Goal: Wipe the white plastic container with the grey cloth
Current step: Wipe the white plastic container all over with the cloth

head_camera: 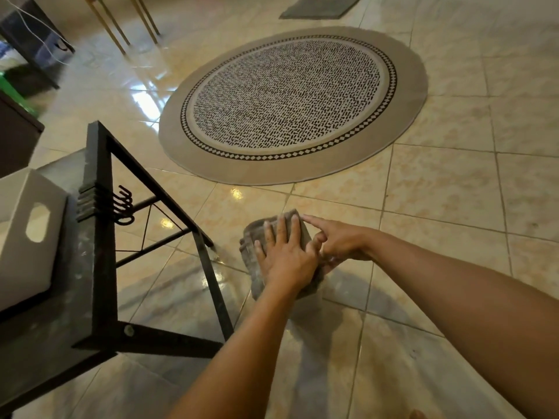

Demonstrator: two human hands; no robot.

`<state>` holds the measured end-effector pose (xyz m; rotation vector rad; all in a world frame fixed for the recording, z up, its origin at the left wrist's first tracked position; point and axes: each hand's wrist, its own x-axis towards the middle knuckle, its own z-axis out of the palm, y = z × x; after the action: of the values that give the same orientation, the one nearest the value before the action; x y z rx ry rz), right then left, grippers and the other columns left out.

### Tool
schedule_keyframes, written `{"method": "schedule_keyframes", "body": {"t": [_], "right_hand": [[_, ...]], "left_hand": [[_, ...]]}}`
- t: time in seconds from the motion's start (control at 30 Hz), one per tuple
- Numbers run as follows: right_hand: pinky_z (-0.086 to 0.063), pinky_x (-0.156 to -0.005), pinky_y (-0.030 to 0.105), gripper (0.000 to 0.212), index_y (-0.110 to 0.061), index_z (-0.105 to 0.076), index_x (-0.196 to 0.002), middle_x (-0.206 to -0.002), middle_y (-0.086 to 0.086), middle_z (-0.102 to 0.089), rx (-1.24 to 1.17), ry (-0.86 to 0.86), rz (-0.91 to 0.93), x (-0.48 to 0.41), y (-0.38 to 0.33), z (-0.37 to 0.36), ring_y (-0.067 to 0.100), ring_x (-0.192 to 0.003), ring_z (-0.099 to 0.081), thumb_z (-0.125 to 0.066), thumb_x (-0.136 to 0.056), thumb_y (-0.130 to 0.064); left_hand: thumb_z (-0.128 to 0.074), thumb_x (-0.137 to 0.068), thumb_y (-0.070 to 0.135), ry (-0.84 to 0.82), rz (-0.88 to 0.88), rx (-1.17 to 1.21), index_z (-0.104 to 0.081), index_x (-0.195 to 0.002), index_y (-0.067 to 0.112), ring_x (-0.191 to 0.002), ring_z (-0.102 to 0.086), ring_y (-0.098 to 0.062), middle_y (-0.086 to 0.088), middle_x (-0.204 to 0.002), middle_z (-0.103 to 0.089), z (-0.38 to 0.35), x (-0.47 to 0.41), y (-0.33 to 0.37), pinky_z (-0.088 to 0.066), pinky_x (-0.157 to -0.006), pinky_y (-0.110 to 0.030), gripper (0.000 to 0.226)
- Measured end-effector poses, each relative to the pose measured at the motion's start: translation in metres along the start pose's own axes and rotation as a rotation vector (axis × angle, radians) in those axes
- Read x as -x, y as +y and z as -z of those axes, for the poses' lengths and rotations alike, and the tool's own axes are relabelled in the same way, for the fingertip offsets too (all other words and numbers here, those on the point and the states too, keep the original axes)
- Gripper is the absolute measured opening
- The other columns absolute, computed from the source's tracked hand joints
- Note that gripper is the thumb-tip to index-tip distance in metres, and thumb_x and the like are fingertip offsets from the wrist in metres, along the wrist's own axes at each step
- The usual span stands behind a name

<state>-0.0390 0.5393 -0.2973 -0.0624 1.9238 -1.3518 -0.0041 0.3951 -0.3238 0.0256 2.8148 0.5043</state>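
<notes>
From the head camera, both bare arms reach forward over the glossy tiled floor (438, 182). The left hand (287, 255) lies flat and spread on top of the folded grey cloth (254, 237), fingers extended and pressing down on it. The right hand (338, 240) meets the cloth at its right edge, index finger stretched out along the top corner, the other fingers curled in against the fold; whether it actually pinches the fabric I cannot tell. The cloth seems held in the air above the floor, to the right of the dark metal-framed counter (96, 237). The white plastic container (27, 237) sits on that counter at its left side, its cut-out handle facing the cloth, well apart from both hands. Beyond the cloth, farther from the counter, lies a round patterned rug (290, 104).
</notes>
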Motion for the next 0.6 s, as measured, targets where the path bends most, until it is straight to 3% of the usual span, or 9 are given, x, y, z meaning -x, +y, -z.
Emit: {"method": "schedule_keyframes", "body": {"t": [0.07,0.2,0.33,0.47,0.6], "right_hand": [[-0.062,-0.079,0.044,0.106,-0.038,-0.008,-0.157,-0.083,0.011,-0.056,-0.006,-0.02,0.001,0.001,0.001,-0.001,0.02,-0.077,-0.063,-0.053,-0.083,0.022],[-0.06,-0.066,0.034,0.104,-0.039,-0.013,-0.156,-0.079,0.009,-0.053,-0.066,-0.006,0.003,0.0,0.001,-0.004,0.017,-0.072,-0.061,-0.057,-0.084,0.02],[-0.061,-0.068,0.036,0.105,-0.039,-0.013,-0.157,-0.081,0.009,-0.054,-0.065,0.008,0.001,-0.004,-0.001,-0.003,0.018,-0.073,-0.063,-0.06,-0.083,0.02],[-0.062,-0.072,0.038,0.106,-0.041,-0.016,-0.156,-0.083,0.008,-0.053,-0.037,-0.002,0.008,-0.007,0.0,-0.003,0.017,-0.074,-0.062,-0.06,-0.082,0.02],[-0.062,-0.073,0.037,0.105,-0.042,-0.017,-0.155,-0.082,0.009,-0.053,-0.022,0.018,0.005,-0.006,-0.003,-0.009,0.016,-0.069,-0.062,-0.059,-0.082,0.021]], "left_hand": [[-0.02,-0.103,0.055,-0.011,-0.031,-0.034,0.013,-0.156,0.036,-0.147,0.03,-0.02,0.006,-0.162,0.028,-0.005,0.009,-0.005,0.015,-0.119,-0.053,0.065],[-0.02,-0.103,0.053,0.085,0.008,-0.014,0.008,-0.157,0.037,-0.15,0.023,-0.02,0.006,-0.166,0.015,0.009,-0.026,-0.034,0.012,-0.119,-0.05,0.063],[-0.019,-0.103,0.047,0.198,0.033,-0.056,0.008,-0.158,0.028,-0.15,0.021,-0.026,-0.002,-0.167,0.014,-0.006,-0.001,-0.047,0.002,-0.122,-0.056,0.063],[-0.012,-0.104,0.046,0.151,-0.017,-0.115,0.017,-0.155,0.032,-0.146,0.032,-0.021,0.007,-0.16,0.03,-0.023,0.029,-0.035,0.018,-0.118,-0.05,0.06],[-0.014,-0.104,0.044,0.167,-0.023,-0.091,0.013,-0.157,0.029,-0.148,0.027,-0.021,0.004,-0.164,0.022,-0.004,-0.012,-0.033,0.018,-0.117,-0.048,0.06]]}}
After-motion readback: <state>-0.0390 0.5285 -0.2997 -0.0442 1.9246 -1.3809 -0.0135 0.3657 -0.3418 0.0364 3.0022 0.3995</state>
